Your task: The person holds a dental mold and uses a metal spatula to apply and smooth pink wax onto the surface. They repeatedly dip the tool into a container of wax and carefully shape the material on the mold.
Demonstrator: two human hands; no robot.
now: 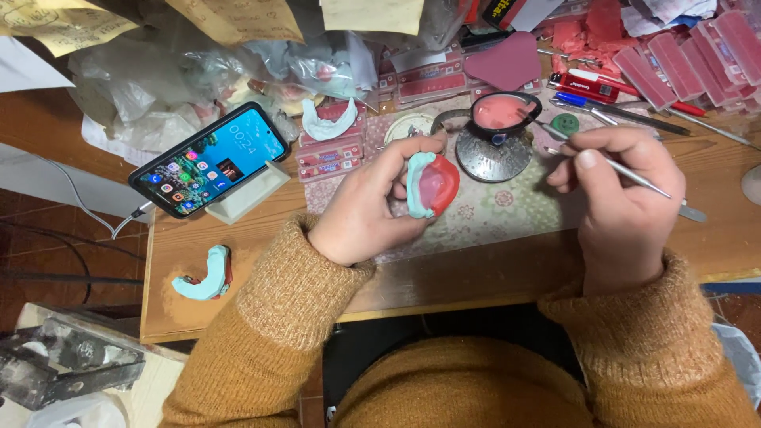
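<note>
My left hand (366,202) grips a pale blue dental cast with a red wax plate (433,185) on it, held above a patterned mat (507,210). My right hand (622,190) pinches a thin metal wax tool (590,154) like a pen. The tool's tip reaches up-left into a small black-rimmed dish of pink wax (502,112) standing on a round metal base. Both sleeves are mustard knit.
A lit phone (212,158) leans on a white stand at the left. Another blue cast with red wax (204,275) lies near the table's front left corner. Pink wax boxes (682,63), pens, plastic bags and papers crowd the back. A cable hangs off the left edge.
</note>
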